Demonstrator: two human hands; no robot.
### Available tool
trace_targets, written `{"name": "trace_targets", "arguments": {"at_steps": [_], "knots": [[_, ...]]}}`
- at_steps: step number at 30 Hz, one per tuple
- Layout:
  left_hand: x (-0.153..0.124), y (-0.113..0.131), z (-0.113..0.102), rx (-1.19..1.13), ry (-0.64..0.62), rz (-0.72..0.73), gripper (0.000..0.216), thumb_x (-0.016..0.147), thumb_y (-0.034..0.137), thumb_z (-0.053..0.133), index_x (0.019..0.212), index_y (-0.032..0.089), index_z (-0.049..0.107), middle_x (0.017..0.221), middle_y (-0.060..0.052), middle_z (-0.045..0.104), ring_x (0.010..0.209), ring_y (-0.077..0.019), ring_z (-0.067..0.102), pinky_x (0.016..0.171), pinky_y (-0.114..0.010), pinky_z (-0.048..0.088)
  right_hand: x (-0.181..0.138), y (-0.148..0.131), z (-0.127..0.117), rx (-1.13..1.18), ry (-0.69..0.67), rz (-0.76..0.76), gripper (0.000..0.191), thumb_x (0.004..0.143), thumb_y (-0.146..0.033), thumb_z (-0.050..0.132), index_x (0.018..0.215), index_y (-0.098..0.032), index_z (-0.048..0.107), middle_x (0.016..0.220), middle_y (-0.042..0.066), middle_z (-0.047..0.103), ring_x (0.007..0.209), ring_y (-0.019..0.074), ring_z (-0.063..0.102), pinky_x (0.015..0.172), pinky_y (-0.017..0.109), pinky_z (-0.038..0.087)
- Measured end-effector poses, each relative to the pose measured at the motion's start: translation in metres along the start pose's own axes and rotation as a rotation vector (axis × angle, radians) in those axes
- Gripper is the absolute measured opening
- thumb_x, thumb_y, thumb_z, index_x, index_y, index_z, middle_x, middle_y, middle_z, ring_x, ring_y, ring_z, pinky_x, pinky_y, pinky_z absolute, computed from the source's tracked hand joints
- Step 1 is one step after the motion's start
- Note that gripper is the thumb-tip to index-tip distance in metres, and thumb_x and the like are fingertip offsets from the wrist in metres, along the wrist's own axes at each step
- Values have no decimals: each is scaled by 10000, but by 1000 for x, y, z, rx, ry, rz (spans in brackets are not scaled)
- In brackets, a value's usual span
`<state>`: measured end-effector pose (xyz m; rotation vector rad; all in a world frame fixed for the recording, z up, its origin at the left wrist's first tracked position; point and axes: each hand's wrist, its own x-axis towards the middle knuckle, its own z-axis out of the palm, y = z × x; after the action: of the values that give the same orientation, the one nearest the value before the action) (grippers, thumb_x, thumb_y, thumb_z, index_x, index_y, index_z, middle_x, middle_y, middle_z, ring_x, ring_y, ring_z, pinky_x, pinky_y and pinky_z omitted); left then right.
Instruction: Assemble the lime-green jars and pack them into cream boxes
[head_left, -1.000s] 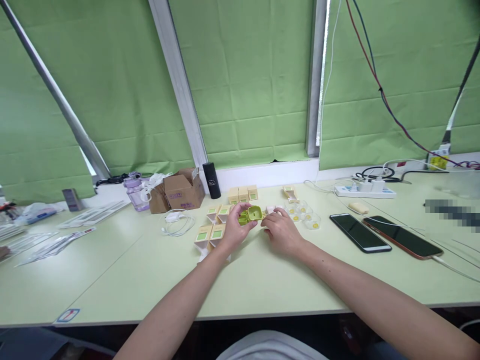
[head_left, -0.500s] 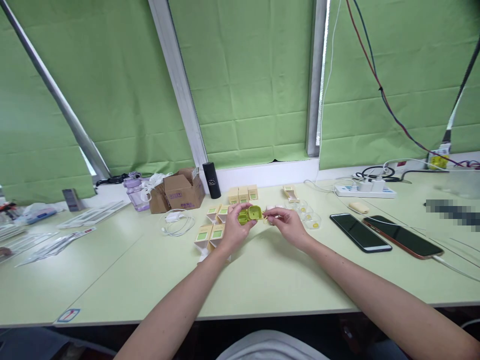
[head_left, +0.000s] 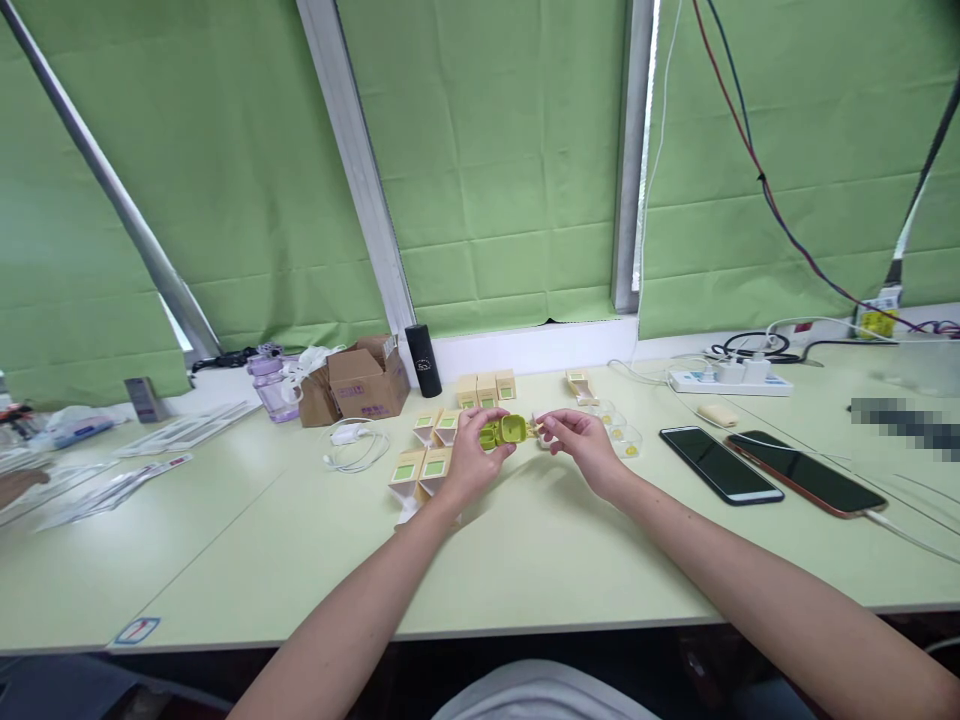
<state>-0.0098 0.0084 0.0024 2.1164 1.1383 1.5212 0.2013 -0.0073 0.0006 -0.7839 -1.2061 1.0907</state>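
Note:
My left hand [head_left: 474, 458] is closed on a small yellow-green case [head_left: 514, 429] with its lid flipped back, so its hollow inside faces me. Just right of the case, the fingertips of my right hand [head_left: 589, 452] pinch a thin gold-coloured piece, perhaps a chain or cord, too small to make out. Small cardboard boxes [head_left: 407, 468] with green labels stand beside and behind my left hand. Behind my right hand lies a clear plastic tray [head_left: 628, 440] with rounded cups and yellow spots, partly hidden.
Two phones [head_left: 720, 465] lie at right, before a power strip [head_left: 731, 380]. An opened carton [head_left: 367, 380], a black cylinder [head_left: 424, 360] and a purple bottle [head_left: 274, 385] stand at the back left. Another person's hand [head_left: 21, 484] shows at the far left edge.
Both hands have shifted very slightly right with the case. My right fingers have moved a little away from it. The other person's hand reaches further into view at left.

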Motion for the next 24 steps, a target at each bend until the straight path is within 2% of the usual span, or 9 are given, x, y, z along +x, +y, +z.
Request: {"name": "trace_targets", "arguments": {"at_steps": [4,14,20,24], "knots": [[0,0,0,0,-11,2,491,720,88,815,1169,262,720,1230,-80,599,1202,-276,609,1111,-514,484,1,1,-1,26,37,34,459,670,-611,894,805,-189,773,750,51,727,667,161,628,564,280,504],[-1,2,0,6,-29,-5,485,723,87,827,1165,253,718,1214,-82,603,1201,-285,620,1119,-526,478,4,3,-6,48,104,145,521,623,-658,907,687,-181,707,699,32,677,606,126,579,512,238,450],[-1,3,-1,18,-38,0,484,720,87,831,1162,251,720,1205,-82,610,1192,-286,620,1107,-519,484,4,3,-6,54,92,161,542,626,-666,905,678,-175,680,655,13,653,554,110,569,488,233,429],[-1,5,-1,15,-40,-8,477,726,102,837,1163,255,724,1199,-80,611,1184,-285,623,1104,-513,486,2,1,-3,108,53,125,529,629,-639,919,764,-173,708,670,16,685,530,114,599,490,243,459]]}}
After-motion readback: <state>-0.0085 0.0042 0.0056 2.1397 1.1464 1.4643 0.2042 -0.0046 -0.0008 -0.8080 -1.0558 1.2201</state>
